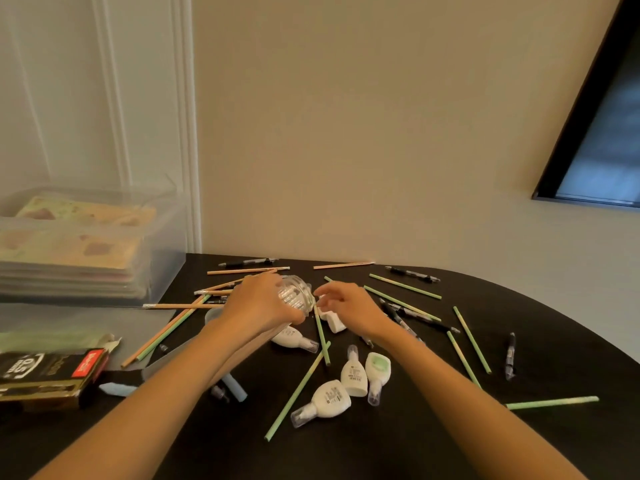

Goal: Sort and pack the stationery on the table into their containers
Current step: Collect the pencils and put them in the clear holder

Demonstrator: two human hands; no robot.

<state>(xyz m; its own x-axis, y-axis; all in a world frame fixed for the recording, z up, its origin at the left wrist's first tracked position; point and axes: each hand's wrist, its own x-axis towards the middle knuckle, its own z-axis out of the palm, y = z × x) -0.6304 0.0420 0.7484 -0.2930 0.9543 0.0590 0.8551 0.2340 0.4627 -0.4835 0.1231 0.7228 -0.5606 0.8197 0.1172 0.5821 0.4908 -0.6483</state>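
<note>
— What is the left hand [261,303] doing?
— Its fingers wrap around a ribbed glass jar [298,295], which is tipped on its side with its mouth toward the right hand [349,306].
— And the right?
— Its fingers curl just beside the jar's mouth, above a white correction tape [334,321]. I cannot tell whether they pinch anything.
— What crowds them?
— A green pencil [321,337] runs between the two wrists. A second tape dispenser [294,337] lies under the left wrist, and a cluster of three dispensers [354,374] sits on the near side of the right hand. Black pens [443,326] lie just right of the right wrist. Tan pencils [180,306] fan out to the left of the left hand.
— Farther out?
— Left of the left forearm there is a black refill box [52,372], and beyond it a clear plastic bin [166,237] of printed sheets.
— Edges and room?
— The black table [381,445] meets the wall just beyond both hands. Its curved edge sweeps round well to the right of the right hand. Bare tabletop shows between the forearms, toward the person.
</note>
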